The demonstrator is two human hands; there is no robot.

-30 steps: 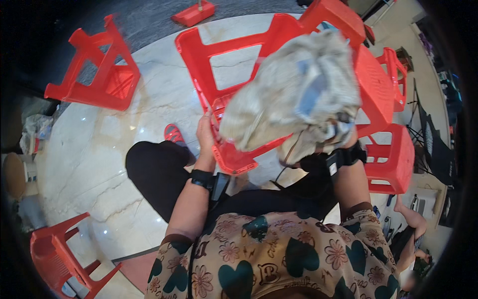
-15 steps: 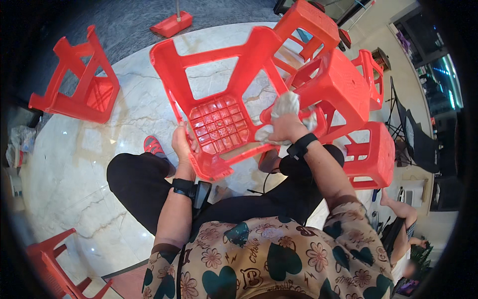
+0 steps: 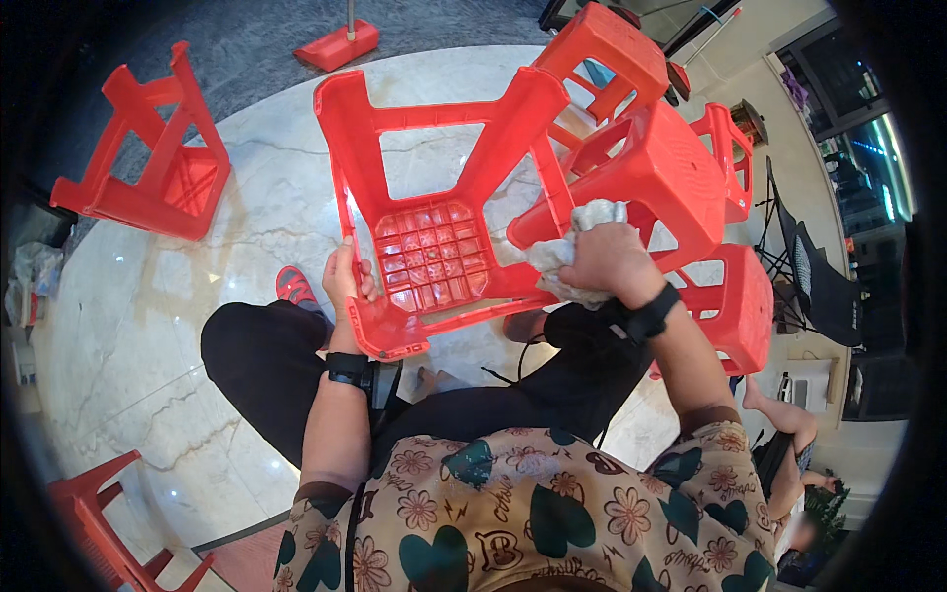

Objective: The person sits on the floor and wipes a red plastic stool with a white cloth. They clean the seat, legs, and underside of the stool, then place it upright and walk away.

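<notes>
An upturned red plastic stool [image 3: 434, 252] is tilted in front of me, its ribbed underside facing up and its legs pointing away. My left hand [image 3: 345, 286] grips a leg at the near left corner, fingers curled round the edge. On the right side of the stool, my right hand [image 3: 612, 259] is closed on a crumpled whitish cloth [image 3: 567, 261]. The cloth lies against the stool's right-hand leg. Part of that leg is hidden behind the cloth and hand.
Several other red stools stand close on the right, among them a near one [image 3: 681, 183]. Another stool [image 3: 187, 183] lies at the far left, and one more [image 3: 99, 523] is at lower left. A red dustpan [image 3: 337, 45] sits beyond. A folding chair [image 3: 814, 266] and another person [image 3: 789, 444] are at right.
My right hand and the cloth have moved right and slightly nearer along the stool's right side. The stool has turned and shifted slightly, with my left hand still on it.
</notes>
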